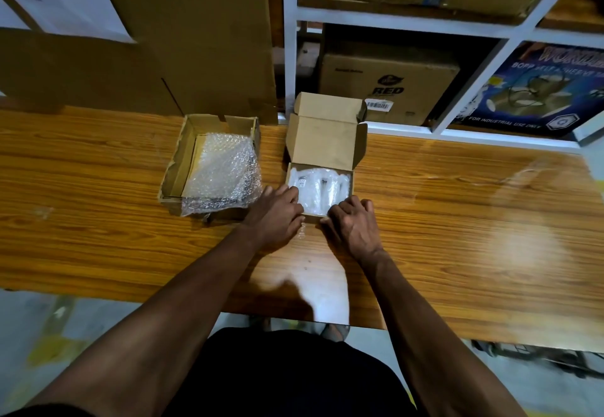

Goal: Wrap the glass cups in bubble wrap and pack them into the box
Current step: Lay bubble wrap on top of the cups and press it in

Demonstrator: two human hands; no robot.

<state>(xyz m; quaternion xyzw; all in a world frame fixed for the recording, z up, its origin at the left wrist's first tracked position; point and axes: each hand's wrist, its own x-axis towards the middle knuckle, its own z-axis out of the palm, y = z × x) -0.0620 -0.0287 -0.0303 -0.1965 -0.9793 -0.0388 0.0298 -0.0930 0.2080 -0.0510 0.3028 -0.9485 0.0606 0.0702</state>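
A small cardboard box (327, 145) stands open in the middle of the wooden table, its lid flap tilted up at the back. Inside lie bubble-wrapped cups (322, 187), white and shiny. My left hand (277, 210) lies on the box's near left corner, fingers reaching over its rim onto the wrap. At the near right corner my right hand (353, 220) grips the box's front edge with curled fingers. To the left stands a wider open carton (178, 168) holding a loose sheet of bubble wrap (225, 174).
The wooden table (457, 220) runs left to right; its near edge is close to my body. Large flat cardboard sheets (196, 40) lean at the back left. A white shelf (392, 17) with cartons stands behind the table at right.
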